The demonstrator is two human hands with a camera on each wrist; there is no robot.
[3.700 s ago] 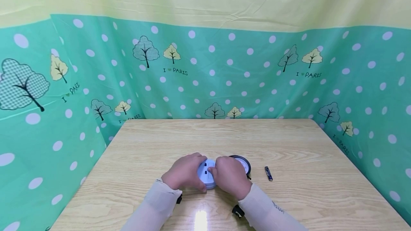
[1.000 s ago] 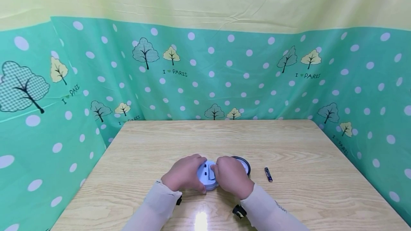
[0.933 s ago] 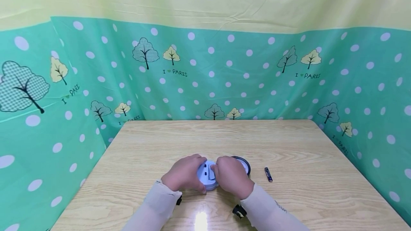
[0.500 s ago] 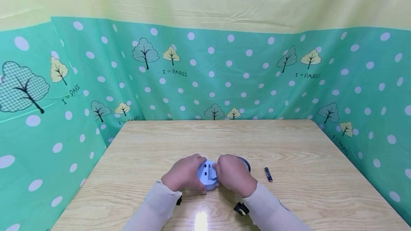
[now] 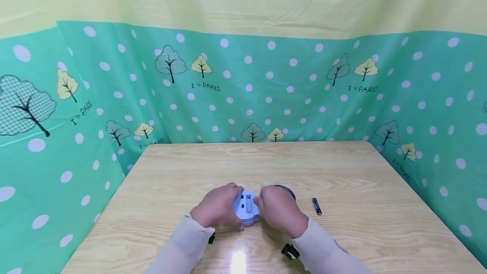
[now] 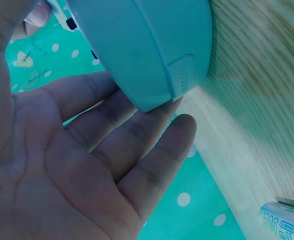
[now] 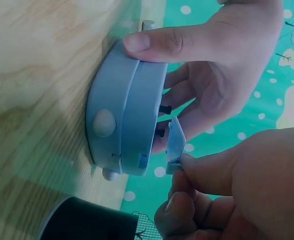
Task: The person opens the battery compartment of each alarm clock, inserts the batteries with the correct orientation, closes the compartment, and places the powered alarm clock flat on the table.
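A light blue alarm clock [image 5: 243,219] lies back side up on the table, two black knobs and its uncovered battery slot [image 5: 249,204] facing upward. My left hand [image 5: 220,207] holds the clock's left side, thumb at the near edge and fingers round the far edge. Between the thumb and fingers of my right hand [image 5: 280,208] is the small battery cover [image 7: 175,142], lifted off the slot and tilted in the right wrist view. White rounded feet [image 7: 104,123] show on the clock's side there. The left wrist view shows the clock's lower edge [image 6: 137,45] against my fingers.
Behind my right hand a round black-rimmed object [image 5: 289,191] is mostly hidden. A dark blue battery [image 5: 317,206] lies farther right on the wooden table [image 5: 213,162]. A polka-dot curtain [image 5: 228,109] surrounds the table on three sides.
The battery cover was flat on the clock; my right hand has raised it and drawn it rightward, exposing the slot. My left hand keeps its hold.
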